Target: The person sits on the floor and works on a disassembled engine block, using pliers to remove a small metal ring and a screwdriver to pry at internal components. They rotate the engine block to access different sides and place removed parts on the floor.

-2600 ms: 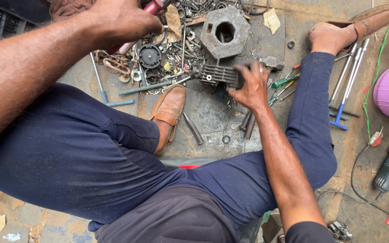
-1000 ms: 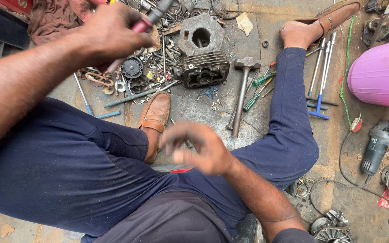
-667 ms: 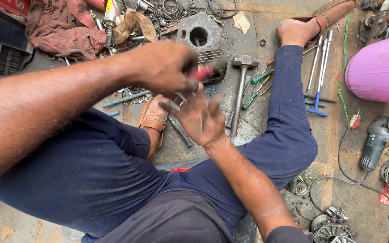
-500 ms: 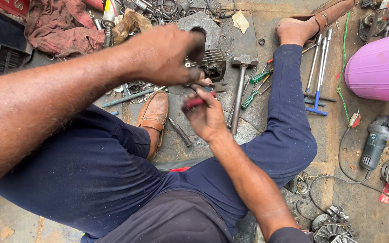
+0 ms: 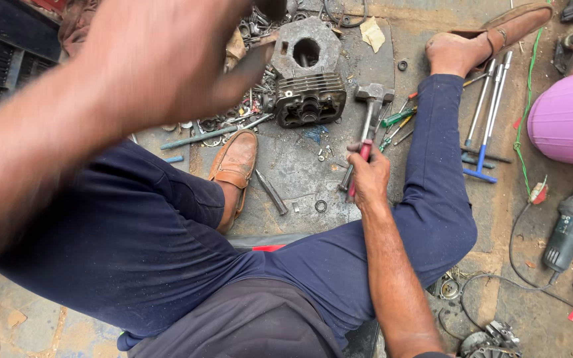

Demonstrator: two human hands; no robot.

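Lifting away from the finned engine cylinder, the left hand is blurring close to the camera, its grip impossible to tell, while the right hand is closing around a red-handled tool just below the cylinder, beside the hammer.

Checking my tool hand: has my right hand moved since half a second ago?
Yes. The right hand dropped away from the cylinder head, toward the lap, gripping a red-handled tool.
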